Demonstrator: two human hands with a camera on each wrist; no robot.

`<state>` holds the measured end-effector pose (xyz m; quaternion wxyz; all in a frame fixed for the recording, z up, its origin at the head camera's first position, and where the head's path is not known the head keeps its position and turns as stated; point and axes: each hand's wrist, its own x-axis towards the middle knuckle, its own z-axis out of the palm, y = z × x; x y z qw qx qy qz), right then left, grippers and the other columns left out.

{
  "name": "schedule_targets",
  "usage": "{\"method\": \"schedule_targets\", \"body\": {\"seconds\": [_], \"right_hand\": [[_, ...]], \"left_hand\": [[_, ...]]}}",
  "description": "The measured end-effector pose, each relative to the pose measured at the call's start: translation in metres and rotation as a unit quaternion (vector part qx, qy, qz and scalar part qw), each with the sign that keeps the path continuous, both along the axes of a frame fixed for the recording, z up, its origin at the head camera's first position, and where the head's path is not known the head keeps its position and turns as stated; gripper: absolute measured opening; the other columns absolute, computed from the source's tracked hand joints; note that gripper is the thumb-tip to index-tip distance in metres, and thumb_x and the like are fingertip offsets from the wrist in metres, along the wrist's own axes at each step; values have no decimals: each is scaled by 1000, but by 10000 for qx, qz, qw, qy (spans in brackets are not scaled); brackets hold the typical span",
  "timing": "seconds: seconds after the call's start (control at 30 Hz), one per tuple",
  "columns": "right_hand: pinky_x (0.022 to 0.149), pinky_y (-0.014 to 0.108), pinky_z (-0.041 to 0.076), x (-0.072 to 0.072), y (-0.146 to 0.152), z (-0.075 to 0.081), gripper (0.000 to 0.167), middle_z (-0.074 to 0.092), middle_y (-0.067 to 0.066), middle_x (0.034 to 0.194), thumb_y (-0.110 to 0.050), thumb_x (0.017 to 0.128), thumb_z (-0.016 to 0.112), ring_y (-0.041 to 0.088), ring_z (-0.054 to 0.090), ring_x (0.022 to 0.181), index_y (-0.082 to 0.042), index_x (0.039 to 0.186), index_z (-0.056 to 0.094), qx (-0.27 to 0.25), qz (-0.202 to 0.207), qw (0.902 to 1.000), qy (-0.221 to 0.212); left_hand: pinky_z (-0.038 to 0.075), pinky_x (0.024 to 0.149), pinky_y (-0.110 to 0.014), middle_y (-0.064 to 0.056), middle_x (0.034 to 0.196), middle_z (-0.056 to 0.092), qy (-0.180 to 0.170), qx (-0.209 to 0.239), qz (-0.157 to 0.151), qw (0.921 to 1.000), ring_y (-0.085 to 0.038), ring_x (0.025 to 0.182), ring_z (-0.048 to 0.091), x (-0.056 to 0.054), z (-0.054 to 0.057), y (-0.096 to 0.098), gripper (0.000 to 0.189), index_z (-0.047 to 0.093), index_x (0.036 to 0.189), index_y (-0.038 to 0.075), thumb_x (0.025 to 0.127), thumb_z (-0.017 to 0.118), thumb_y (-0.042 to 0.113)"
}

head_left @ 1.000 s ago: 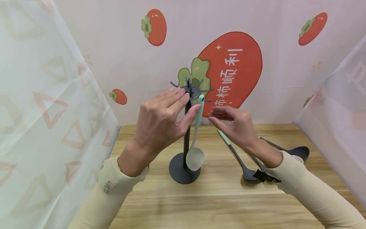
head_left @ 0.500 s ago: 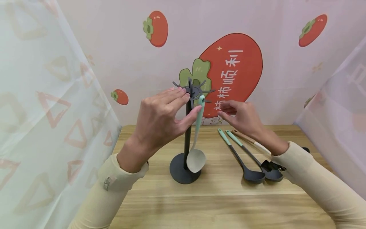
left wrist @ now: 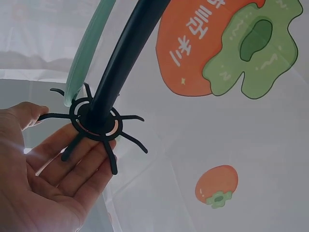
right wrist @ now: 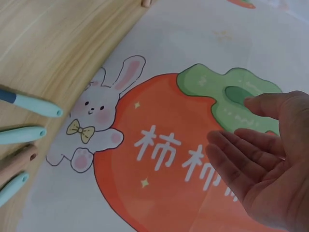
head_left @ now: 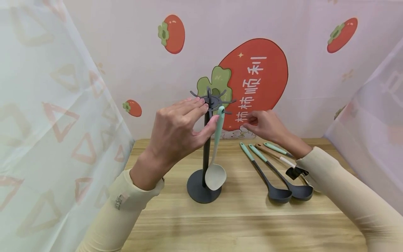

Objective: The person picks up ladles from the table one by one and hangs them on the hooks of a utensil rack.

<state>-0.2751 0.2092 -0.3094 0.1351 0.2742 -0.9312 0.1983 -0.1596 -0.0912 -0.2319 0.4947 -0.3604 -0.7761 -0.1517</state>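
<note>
A dark utensil rack point(head_left: 206, 147) with a round base stands upright on the wooden table. From one of its hooks hangs a ladle point(head_left: 216, 177) with a mint handle and a pale bowl. My left hand point(head_left: 177, 127) touches the rack's top with outstretched fingers. In the left wrist view, those fingers lie against the hook ring point(left wrist: 116, 126), and the thumb is at one hook's tip, near the mint handle point(left wrist: 89, 53). Right of the rack, my right hand point(head_left: 267, 124) hovers with nothing in it. The right wrist view shows this hand point(right wrist: 275, 169) with loosely bent fingers, apart from everything.
Two dark ladles point(head_left: 278, 195) with mint handles lie on the table at the right. Beside them are a wooden-handled utensil point(head_left: 267, 150) and another mint-handled one point(head_left: 274, 147), partly under my right forearm. A persimmon-printed backdrop point(head_left: 258, 84) rises behind the table.
My right hand has drawn away from the hanging ladle to the right, uncovering more utensil handles. The left hand stays at the rack's top.
</note>
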Motion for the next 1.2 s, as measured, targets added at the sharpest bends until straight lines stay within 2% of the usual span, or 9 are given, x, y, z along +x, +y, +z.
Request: {"method": "schedule_targets", "body": {"seconds": [0.17,0.27,0.4,0.5,0.73,0.93,0.97,1.1,1.2], "right_hand": [[79,53,64,-11,1,-4,26,78,21,96,-16,93,82,33,76,85,7,105,77,124,-133,9998,-64],[70,48,61,-19,1,-7,21,77,17,88,-16,93,81,29,73,74,4,95,76,229,-207,9995,-84],[55,36,46,-27,1,-12,25,72,10,73,-18,94,81,20,60,59,-3,78,68,363,-345,9984,-266],[53,33,37,-33,0,-16,33,67,8,67,-20,94,81,19,52,54,-4,73,61,478,-496,9963,-504],[54,33,44,-47,6,-32,27,73,10,75,-23,92,83,20,59,58,3,96,75,724,-795,9895,-967],[55,33,43,-56,14,-49,26,71,8,71,-23,91,82,20,57,59,2,91,75,883,-937,9826,-1339],[56,35,44,-57,15,-52,25,72,9,73,-22,91,82,22,58,60,2,92,75,877,-971,9814,-1406],[65,42,55,-61,19,-65,34,77,16,93,-20,91,83,28,68,77,5,112,74,813,-1025,9779,-1631],[64,40,53,-63,21,-76,35,74,15,92,-23,91,83,27,66,77,3,112,72,961,-1081,9710,-1906]], "left_hand": [[64,90,-47,-20,103,80,-33,0,-59,10000,-33,97,80,-1,0,-1,29,83,104,-4,94,78,23],[64,91,-47,-20,103,80,-53,17,-97,9999,-33,98,80,-1,0,-1,29,82,104,-4,94,78,22],[64,92,-48,-20,104,80,-76,25,-121,9999,-34,98,80,-2,-1,-2,29,82,105,-5,94,78,22],[64,92,-48,-20,104,80,-100,27,-125,9999,-34,99,80,-2,-1,-2,29,82,105,-5,94,78,21],[63,93,-47,-20,104,80,-135,36,-129,9998,-34,100,80,-2,-1,-2,29,82,106,-5,94,78,21],[63,94,-47,-20,104,80,-160,68,-150,9997,-33,99,80,-2,-1,-2,29,82,106,-5,94,78,21],[63,94,-47,-20,104,80,-165,67,-150,9997,-33,99,80,-2,-1,-2,29,82,106,-5,94,78,21],[63,95,-47,-20,104,80,-180,59,-140,9997,-33,100,80,-2,-1,-1,29,82,107,-5,94,78,21],[63,94,-47,-20,104,80,-180,62,-122,9997,-33,99,80,-1,-1,-2,29,82,106,-5,94,77,21]]}}
